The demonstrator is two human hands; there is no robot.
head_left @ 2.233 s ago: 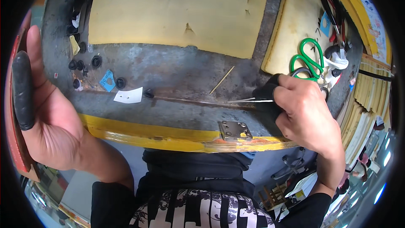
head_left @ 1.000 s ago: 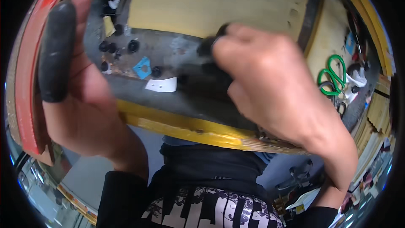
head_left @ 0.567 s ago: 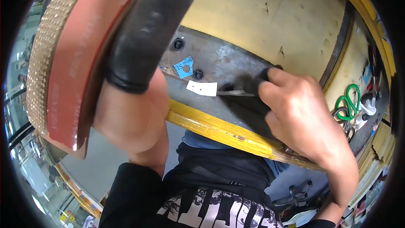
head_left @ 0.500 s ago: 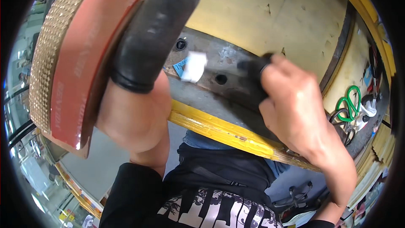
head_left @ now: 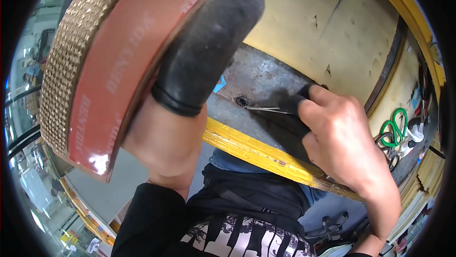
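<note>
Held up close to the camera at upper left: a flat reddish-brown shoe sole edged with a band of small gold studs, tilted on edge, studded rim turned leftward. Gripped by the left hand, palm behind the sole, thumb in a black rubber finger cot pressed across the sole's smooth red face.

To the right, lower down: the right hand, curled shut, fingertips in black cots pinching a thin metal tool, two fine prongs like tweezers, tips pointing left. Prong tips lying just beside a small dark hole in the grey, worn metal strip of the workbench. A scrap of blue showing from behind the cotted thumb, on the same strip.

Beyond the strip: a yellowish, scuffed board. Along the near edge of the bench: a yellow painted rail. Far right, well apart from both hands: green-handled scissors among clutter too small to tell. Below: black clothing with a white pattern.
</note>
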